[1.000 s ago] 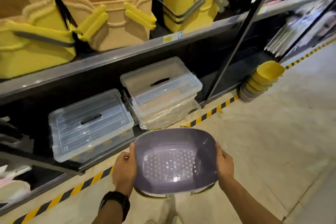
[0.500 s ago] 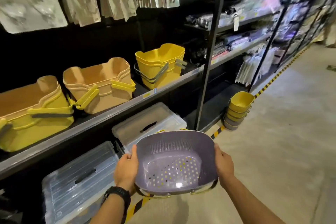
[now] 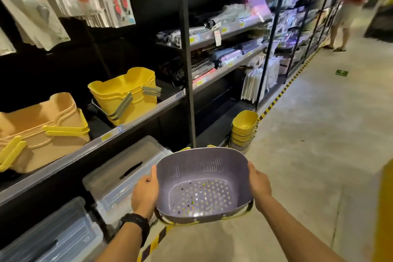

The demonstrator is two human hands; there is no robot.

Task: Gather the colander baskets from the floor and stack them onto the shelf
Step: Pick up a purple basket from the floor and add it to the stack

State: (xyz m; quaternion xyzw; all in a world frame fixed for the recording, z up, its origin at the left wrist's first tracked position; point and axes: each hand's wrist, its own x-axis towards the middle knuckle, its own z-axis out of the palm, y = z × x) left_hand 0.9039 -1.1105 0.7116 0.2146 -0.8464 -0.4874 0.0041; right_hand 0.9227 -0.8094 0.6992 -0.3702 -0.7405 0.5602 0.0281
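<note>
The purple plastic colander basket with holes (image 3: 202, 185) is being held level, its long side running between the left hand (image 3: 145, 192) and right hand (image 3: 258, 185), each gripping an end. The stack of yellow colander baskets (image 3: 243, 131) is waiting ahead, slightly right, nearer the right hand.

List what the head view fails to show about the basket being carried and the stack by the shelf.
- Purple colander basket: underside and handles mostly hidden by its own body.
- Left hand, right hand: fingers hidden behind the basket.
- Stack of baskets: count uncertain, too small.
</note>
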